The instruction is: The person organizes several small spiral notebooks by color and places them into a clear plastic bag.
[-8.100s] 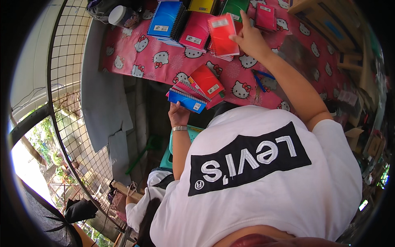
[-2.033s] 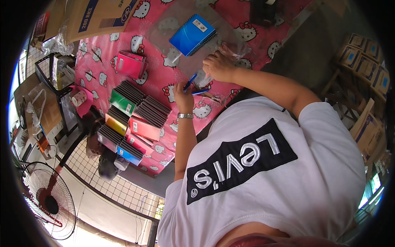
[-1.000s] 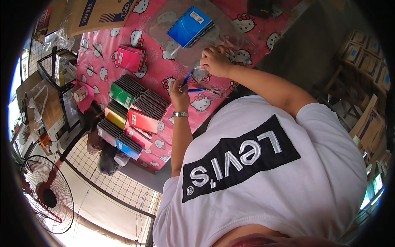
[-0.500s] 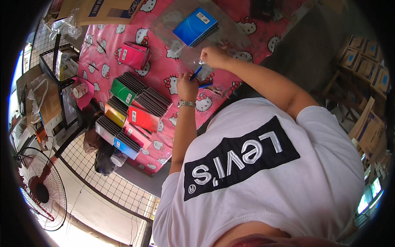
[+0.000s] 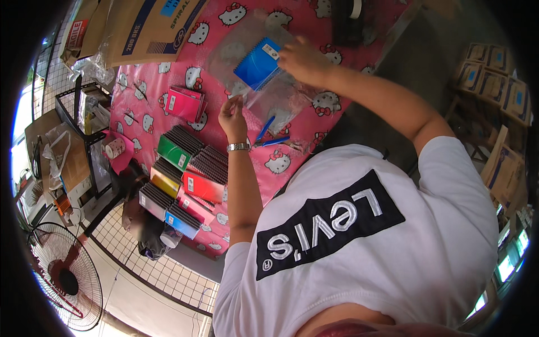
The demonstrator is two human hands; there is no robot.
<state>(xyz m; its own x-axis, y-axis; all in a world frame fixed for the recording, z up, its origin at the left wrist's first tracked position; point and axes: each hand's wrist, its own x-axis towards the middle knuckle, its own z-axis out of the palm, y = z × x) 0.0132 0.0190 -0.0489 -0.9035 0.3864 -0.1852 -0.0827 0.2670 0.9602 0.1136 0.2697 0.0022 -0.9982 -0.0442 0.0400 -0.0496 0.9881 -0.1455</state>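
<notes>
Stacked notebooks (image 5: 185, 185) left of left wrist. Blue pens (image 5: 269, 135) just right of left hand (image 5: 233, 115), fingers pinching clear bag (image 5: 275, 101) edge. Right hand (image 5: 300, 59) beyond, fingers curled on blue notebook (image 5: 257, 63) at bag mouth. Pink notebook (image 5: 185, 102) left.

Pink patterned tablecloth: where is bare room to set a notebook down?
Bare cloth lies between the pink notebooks and the left hand, and near the table edge beyond the blue pens. Crowded: the stacked spiral notebooks and clear plastic bag.
</notes>
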